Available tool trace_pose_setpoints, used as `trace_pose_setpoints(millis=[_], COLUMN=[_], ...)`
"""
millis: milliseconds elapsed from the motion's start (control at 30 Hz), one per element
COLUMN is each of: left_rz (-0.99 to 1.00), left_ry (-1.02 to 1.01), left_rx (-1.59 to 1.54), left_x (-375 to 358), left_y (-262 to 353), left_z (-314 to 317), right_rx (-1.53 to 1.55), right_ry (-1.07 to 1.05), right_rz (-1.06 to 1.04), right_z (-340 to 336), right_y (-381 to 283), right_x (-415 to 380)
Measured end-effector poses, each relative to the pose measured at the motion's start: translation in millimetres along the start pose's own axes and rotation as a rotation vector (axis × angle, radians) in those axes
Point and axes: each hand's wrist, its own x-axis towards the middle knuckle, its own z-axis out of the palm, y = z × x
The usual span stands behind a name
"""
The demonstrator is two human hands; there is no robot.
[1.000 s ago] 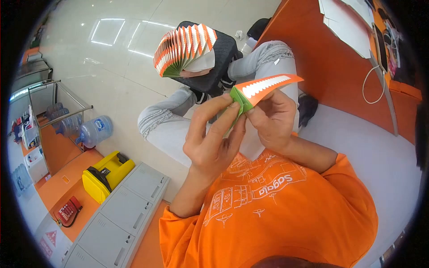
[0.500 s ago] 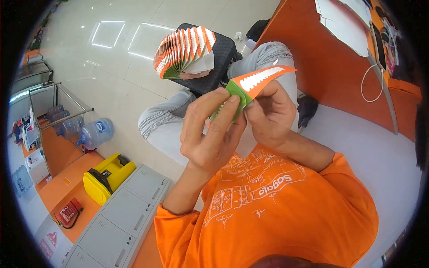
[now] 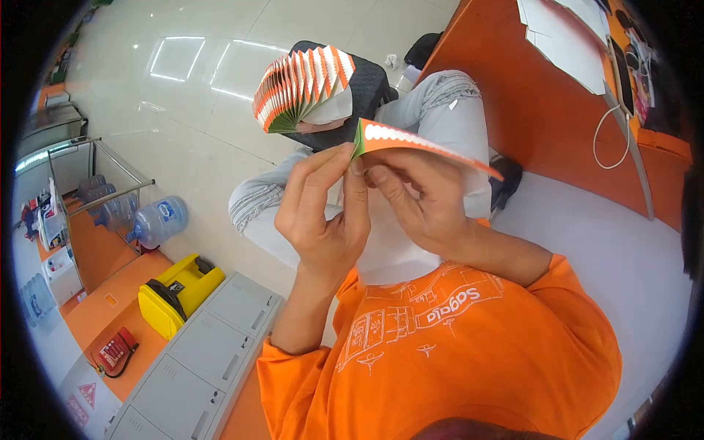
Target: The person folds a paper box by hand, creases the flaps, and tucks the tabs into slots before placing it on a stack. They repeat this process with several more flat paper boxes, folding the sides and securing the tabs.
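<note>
Between my two hands is a folded paper piece [image 3: 418, 142], orange with a scalloped white band and a green end. My left hand [image 3: 323, 198] pinches its green end between thumb and fingers. The fingers of my right hand [image 3: 422, 191] are closed on the orange part just beside it, and a white sheet side hangs down below my hands. Ahead, a fanned stack of similar orange, white and green folded papers [image 3: 304, 84] lies on a black seat [image 3: 367, 92].
An orange desk [image 3: 506, 88] with white papers [image 3: 565, 44], a phone and a cable stands at the right. Grey lockers [image 3: 198, 352], a yellow bin [image 3: 180, 293], a fire extinguisher [image 3: 114, 352] and water bottles [image 3: 160, 220] are at the left.
The paper piece has turned and opened, so its white side now hangs below. My left hand has shifted slightly left, and my right hand has moved left along the piece.
</note>
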Motion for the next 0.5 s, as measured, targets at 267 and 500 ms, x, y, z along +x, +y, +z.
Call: trace_pose_setpoints(millis=[267, 500], left_rz=[-0.123, -0.327], left_ry=[0.191, 0.163], left_rx=[0.092, -0.087], left_x=[0.9, -21.1], left_y=[-20.6, -33.3], left_z=[-20.5, -21.6], right_rx=[-0.371, -0.384], right_ry=[-0.243, -0.103], right_rz=[-0.251, -0.193], right_z=[-35.9, -49.7], right_y=[-37.4, -7.8], right_x=[-21.3, -7.9])
